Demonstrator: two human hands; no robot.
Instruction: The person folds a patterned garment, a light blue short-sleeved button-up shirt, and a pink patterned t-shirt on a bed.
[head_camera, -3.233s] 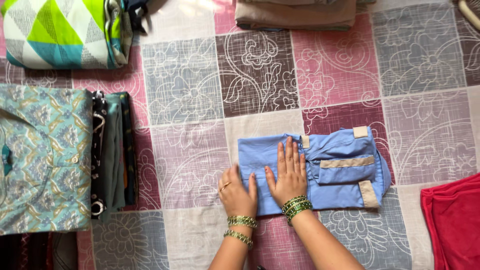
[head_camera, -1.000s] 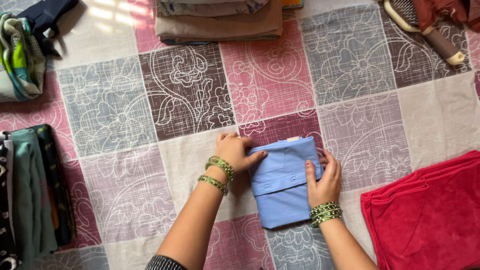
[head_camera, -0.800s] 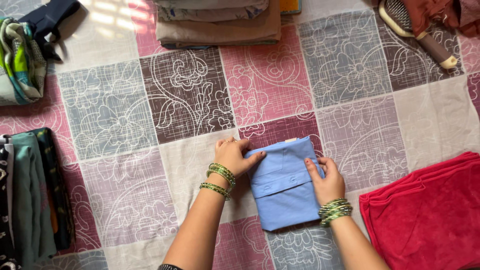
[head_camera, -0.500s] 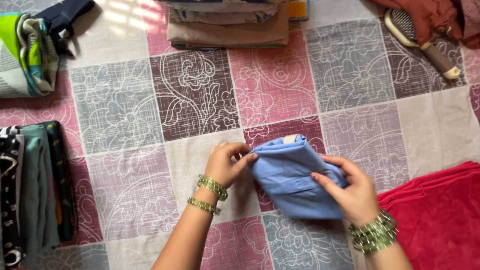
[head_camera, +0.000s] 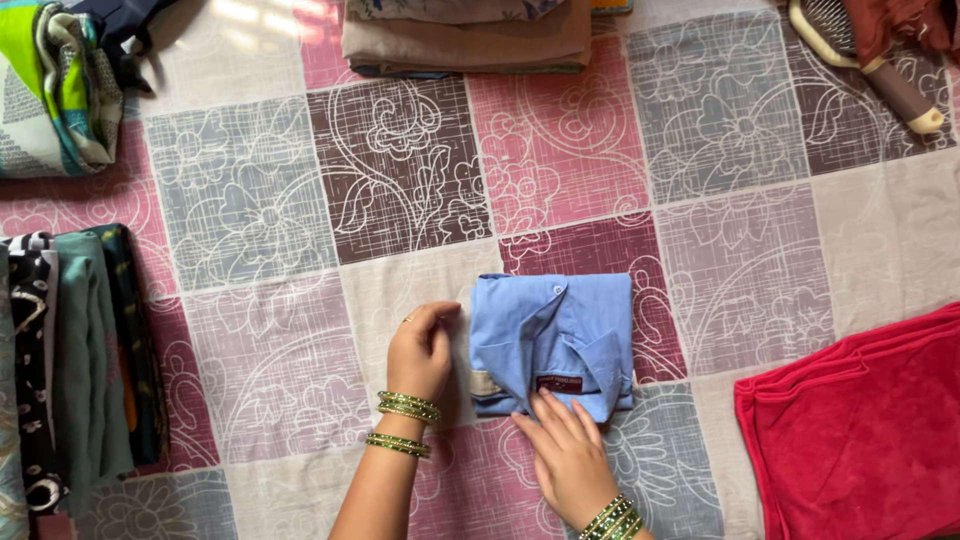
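A folded light-blue shirt (head_camera: 555, 335) lies collar side up on the patchwork bedsheet (head_camera: 400, 180). My left hand (head_camera: 420, 350) rests against the shirt's left edge, fingers curled, with green bangles on the wrist. My right hand (head_camera: 565, 455) lies flat at the shirt's near edge, fingertips touching the fabric by the collar. Neither hand grips the shirt.
A red cloth (head_camera: 860, 420) lies at the right. Folded dark and teal garments (head_camera: 80, 350) are stacked at the left, a bright patterned bundle (head_camera: 50, 85) at the top left, a beige folded pile (head_camera: 465, 40) at the top, and a hairbrush (head_camera: 870, 60) at the top right.
The folded shirt was lifted, turned over and set back down with the collar facing up. Both hands let go and now rest against its edges.
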